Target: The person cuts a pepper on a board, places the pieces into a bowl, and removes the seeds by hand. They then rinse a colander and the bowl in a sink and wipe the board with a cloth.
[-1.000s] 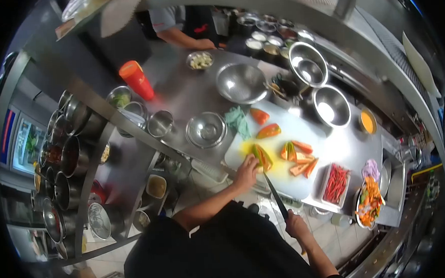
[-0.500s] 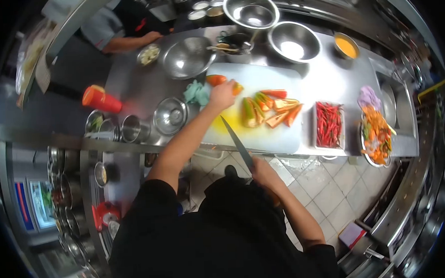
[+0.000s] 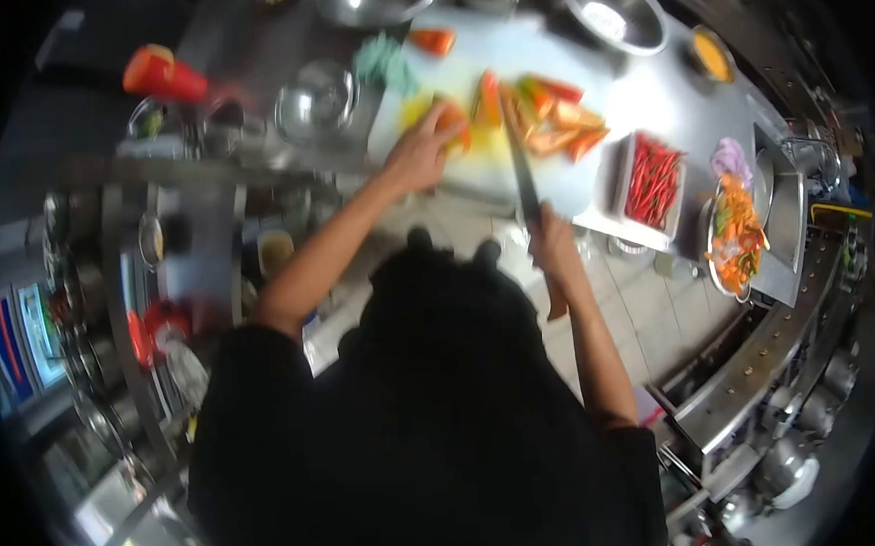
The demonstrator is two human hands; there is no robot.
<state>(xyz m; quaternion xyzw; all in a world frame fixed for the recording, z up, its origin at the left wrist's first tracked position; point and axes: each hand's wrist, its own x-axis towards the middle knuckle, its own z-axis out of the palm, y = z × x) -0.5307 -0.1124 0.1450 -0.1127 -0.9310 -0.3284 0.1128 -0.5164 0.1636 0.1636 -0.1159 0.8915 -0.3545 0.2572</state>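
My left hand [image 3: 419, 157] is closed on a red-orange bell pepper piece [image 3: 453, 123] over the front left of the white cutting board [image 3: 491, 46]. My right hand [image 3: 555, 241] grips a long kitchen knife [image 3: 523, 177], its blade pointing away from me and its tip by the cut pepper pieces. One upright pepper strip [image 3: 489, 97] lies just left of the blade. To its right sits a pile of cut bell pepper pieces [image 3: 560, 121], red, green and pale inside. Another pepper piece [image 3: 433, 41] rests at the board's far left corner. Motion blurs the pepper in my left hand.
A green cloth [image 3: 385, 62] lies at the board's left edge, near a steel bowl [image 3: 316, 105]. Right of the board stand a tray of red chillies [image 3: 654, 187] and a bowl of vegetable scraps [image 3: 736, 236]. A red bottle [image 3: 165, 75] is far left; a steel bowl [image 3: 614, 13] is behind.
My left hand has come from the board's far left towards its front edge with a pepper piece. The knife has swung right, its tip now by the cut pieces. The view has shifted.
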